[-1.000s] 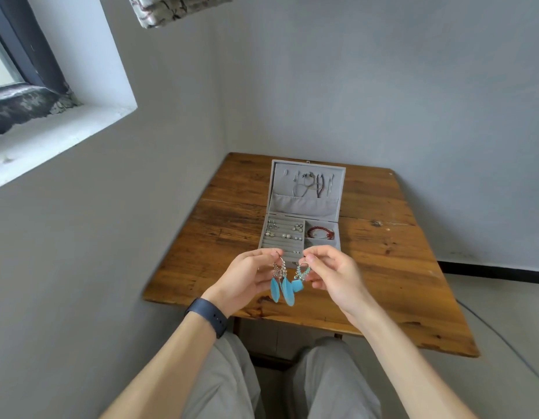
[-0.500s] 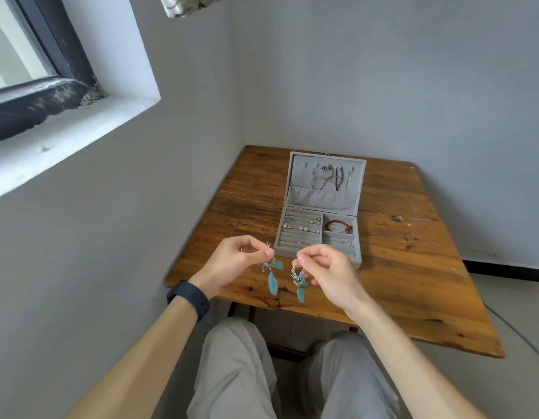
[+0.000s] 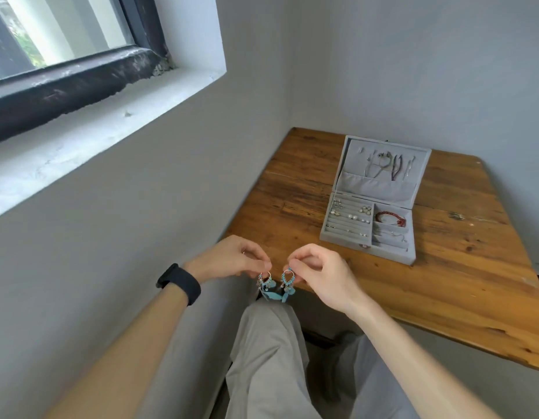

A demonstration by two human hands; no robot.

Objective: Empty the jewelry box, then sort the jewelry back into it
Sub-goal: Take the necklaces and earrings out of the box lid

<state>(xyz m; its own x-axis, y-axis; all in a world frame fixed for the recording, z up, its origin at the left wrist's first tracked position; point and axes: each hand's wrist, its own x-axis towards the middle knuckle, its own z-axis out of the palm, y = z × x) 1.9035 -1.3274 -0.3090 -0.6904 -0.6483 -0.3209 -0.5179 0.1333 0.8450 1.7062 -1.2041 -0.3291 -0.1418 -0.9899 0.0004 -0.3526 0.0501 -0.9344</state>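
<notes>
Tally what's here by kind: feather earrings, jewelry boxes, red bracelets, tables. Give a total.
turquoise feather earrings: 2, one pinched by the left hand, one by the right hand
grey jewelry box: 1, open
red bracelet: 1, in the box
wooden table: 1
Total: 5

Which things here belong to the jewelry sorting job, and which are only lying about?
Part of the job: jewelry box, open on the table; red bracelet inside it; blue earring pinched in the left hand; other earring in the right hand.
Just there: black wristband; window.
</notes>
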